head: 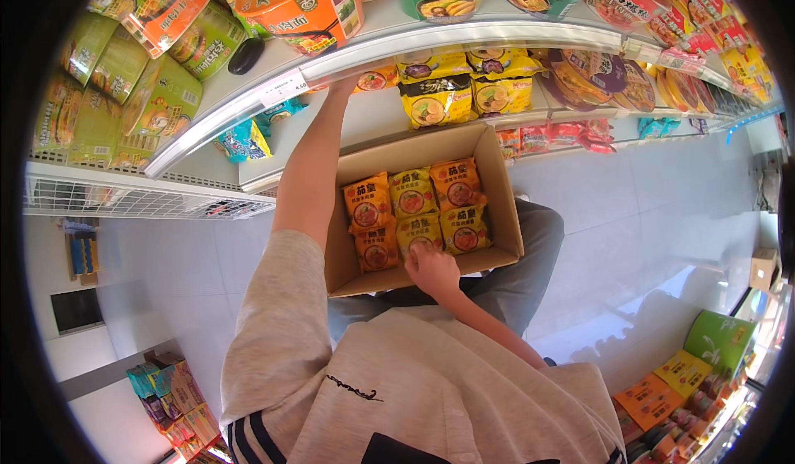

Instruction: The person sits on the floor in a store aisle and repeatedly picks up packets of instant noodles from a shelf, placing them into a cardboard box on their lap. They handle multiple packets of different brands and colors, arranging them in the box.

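Note:
An open cardboard box point(510, 215) rests at my lap, tilted, holding several instant noodle packs in two rows. Some are orange packs point(366, 203), others yellow packs point(413, 192). My right hand point(433, 270) reaches over the box's near side, its curled fingers at the near middle yellow pack point(417, 229); whether they grip it is hidden. Past the box, my left arm stretches into the lower shelf, and only the wrist end of my left hand point(343, 86) shows under the upper shelf's edge. Beside it lie orange noodle packs point(376, 79); the fingers are hidden.
The upper shelf's price rail point(459, 34) overhangs the lower shelf point(366, 122). Yellow-black noodle packs point(438, 100) and bowl noodles point(587, 75) stand there. Noodle tubs point(304, 13) line the upper shelf, near a dark oval object point(246, 56). A wire rack point(149, 192) is at left.

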{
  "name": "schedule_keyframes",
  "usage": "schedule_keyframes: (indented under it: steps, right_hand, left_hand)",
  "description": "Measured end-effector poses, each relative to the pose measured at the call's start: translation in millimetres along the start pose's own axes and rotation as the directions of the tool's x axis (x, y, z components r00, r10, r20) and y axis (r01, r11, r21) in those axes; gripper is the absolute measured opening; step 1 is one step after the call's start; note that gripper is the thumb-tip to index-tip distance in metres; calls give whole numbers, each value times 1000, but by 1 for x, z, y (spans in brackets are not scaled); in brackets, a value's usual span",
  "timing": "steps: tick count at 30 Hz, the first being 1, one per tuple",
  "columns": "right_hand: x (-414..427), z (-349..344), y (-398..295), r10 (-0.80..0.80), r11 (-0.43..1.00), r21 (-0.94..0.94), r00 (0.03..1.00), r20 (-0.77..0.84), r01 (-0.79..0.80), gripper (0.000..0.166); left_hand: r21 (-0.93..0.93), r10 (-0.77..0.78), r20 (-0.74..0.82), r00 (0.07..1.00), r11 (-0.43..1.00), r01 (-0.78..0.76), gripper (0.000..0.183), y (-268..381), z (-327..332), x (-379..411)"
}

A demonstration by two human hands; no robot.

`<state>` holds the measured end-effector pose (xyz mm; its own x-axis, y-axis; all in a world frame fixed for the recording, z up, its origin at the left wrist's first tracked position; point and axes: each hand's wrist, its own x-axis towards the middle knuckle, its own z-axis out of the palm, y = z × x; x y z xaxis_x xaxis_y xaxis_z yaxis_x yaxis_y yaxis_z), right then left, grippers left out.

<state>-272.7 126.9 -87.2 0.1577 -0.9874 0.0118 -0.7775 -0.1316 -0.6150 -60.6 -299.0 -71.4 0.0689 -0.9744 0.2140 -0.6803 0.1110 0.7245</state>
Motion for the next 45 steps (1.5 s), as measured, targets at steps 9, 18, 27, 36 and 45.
schedule_keyframes:
  steps: [9, 18, 27, 36, 45]
  right_hand:
    - [1, -8, -3, -26, 1000, -15, 998, 48, 27, 20]
    - [-3, 0, -2, -38, 999, -32, 999, 9, 38, 13]
    - [-1, 3, 2, -52, 998, -29, 999, -15, 52, 14]
    - [1, -17, 6, -40, 925, 379, 997, 67, 12, 62]
    - [8, -24, 9, 3, 881, 465, 983, 181, -89, 72]
  left_hand:
    - [108, 16, -173, 985, 994, 3, 80, -13, 1, -8]
    - [36, -269, -280, 922, 956, 290, 64, -31, -39, -58]
    - [-234, -69, -334, 940, 972, -12, 36, 2, -119, -174]
    - [-458, -199, -83, 976, 878, 140, 33, 68, -140, -349]
    - [-437, -271, 129, 954, 848, 301, 38, 66, -88, -437]
